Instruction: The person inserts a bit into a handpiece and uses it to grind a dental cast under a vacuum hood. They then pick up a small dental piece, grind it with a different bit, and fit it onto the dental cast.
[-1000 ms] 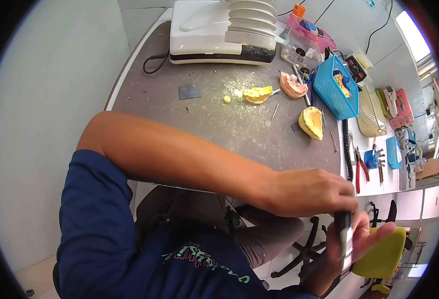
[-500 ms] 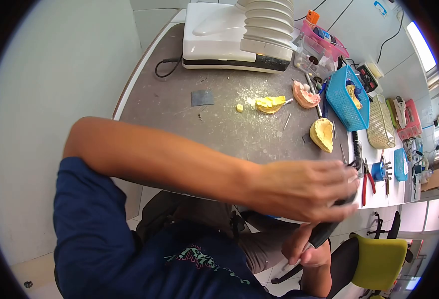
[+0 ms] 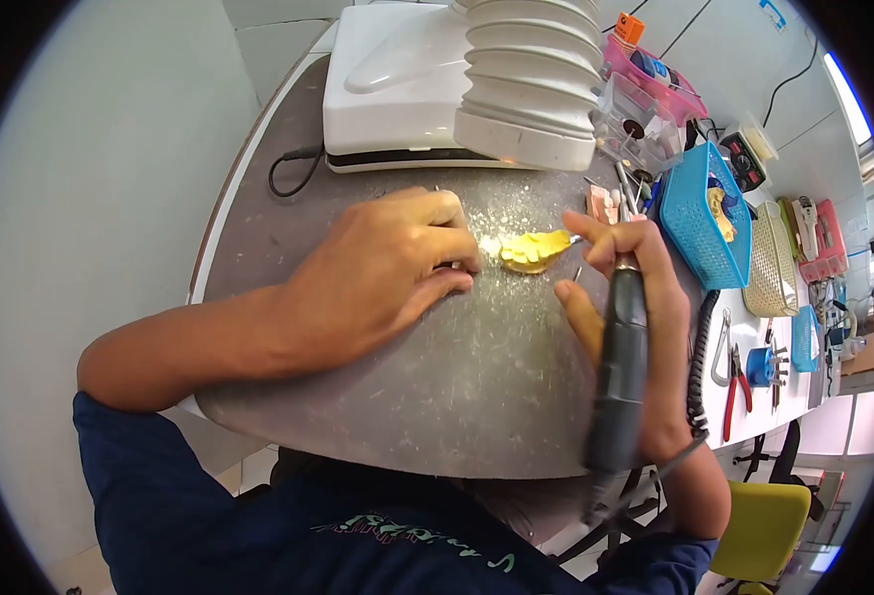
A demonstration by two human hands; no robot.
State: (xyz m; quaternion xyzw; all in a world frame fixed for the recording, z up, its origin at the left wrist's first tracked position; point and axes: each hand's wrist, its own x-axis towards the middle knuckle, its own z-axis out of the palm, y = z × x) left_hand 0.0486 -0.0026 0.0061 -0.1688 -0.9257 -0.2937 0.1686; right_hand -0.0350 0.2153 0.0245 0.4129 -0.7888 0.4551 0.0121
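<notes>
My right hand (image 3: 640, 263) is closed round a black dental handpiece (image 3: 618, 367), held like a pen with its tip pointing away from me. Its coiled cord (image 3: 699, 367) runs beside my wrist. My left hand (image 3: 402, 253) rests low over the bench, fingers curled together; what they hold, if anything, is hidden. Between both hands lies a yellow dental model (image 3: 533, 252) amid pale powder. Past my right fingers, a pink dental model (image 3: 604, 204) shows in part.
A white machine (image 3: 397, 89) with a ribbed hose (image 3: 531, 89) stands at the back of the grey bench (image 3: 457, 387). On the right are a blue basket (image 3: 690, 223), a cream basket (image 3: 769, 268), red-handled pliers (image 3: 736, 397) and a blue bur holder (image 3: 758, 367).
My left hand has left the handpiece and swung left to the bench beside the yellow model. My right hand has raised the handpiece over the bench. The small yellow piece and grey sheet are now hidden.
</notes>
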